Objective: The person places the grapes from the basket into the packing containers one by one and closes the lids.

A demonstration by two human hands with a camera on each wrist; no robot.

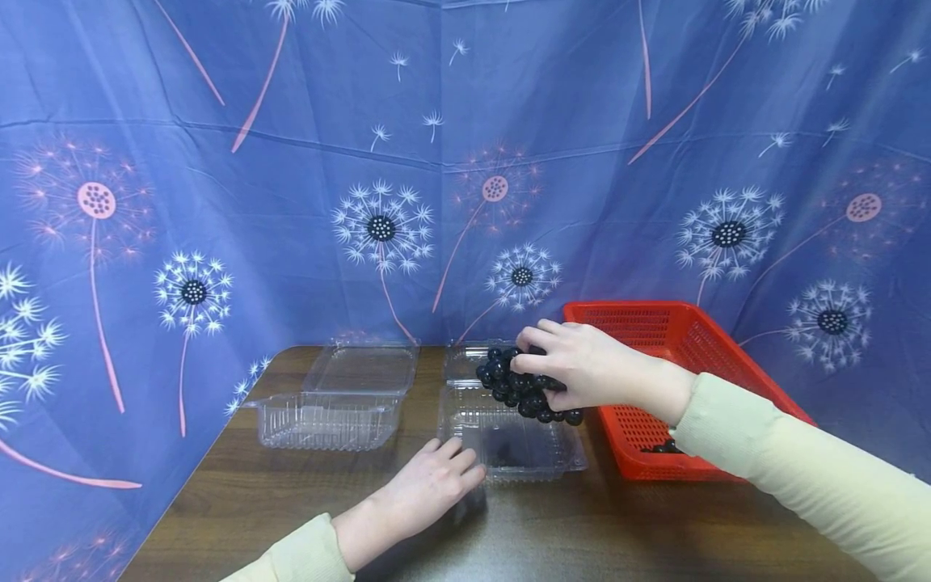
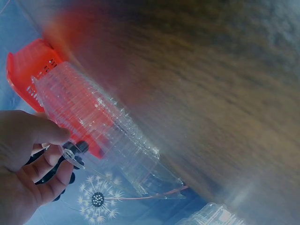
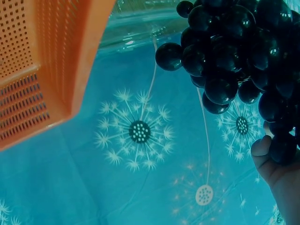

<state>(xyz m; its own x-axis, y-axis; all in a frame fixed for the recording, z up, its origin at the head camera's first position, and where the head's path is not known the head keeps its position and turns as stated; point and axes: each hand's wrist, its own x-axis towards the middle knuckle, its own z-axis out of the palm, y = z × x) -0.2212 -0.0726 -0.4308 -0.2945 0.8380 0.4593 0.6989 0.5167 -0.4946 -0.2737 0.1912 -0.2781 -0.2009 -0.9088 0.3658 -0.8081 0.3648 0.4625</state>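
My right hand [image 1: 582, 364] grips a bunch of dark grapes [image 1: 509, 388] over an open clear plastic container [image 1: 570, 459] with its lid folded back. Seen from the right wrist, the grapes [image 3: 225, 61] hang in a thick cluster, with fingertips among the berries at the right edge. At the container's near left corner is my left hand [image 1: 436, 485]. In the left wrist view its thumb and fingers pinch a small tab [image 2: 72, 157] at the end of the clear container [image 2: 89, 112].
To the right stands a red perforated basket [image 1: 633, 465], with some dark grapes [image 1: 663, 447] low inside. A second clear container [image 1: 327, 424] sits open at the left of the wooden table [image 1: 240, 501]. Behind hangs a blue dandelion-print cloth [image 1: 305, 186].
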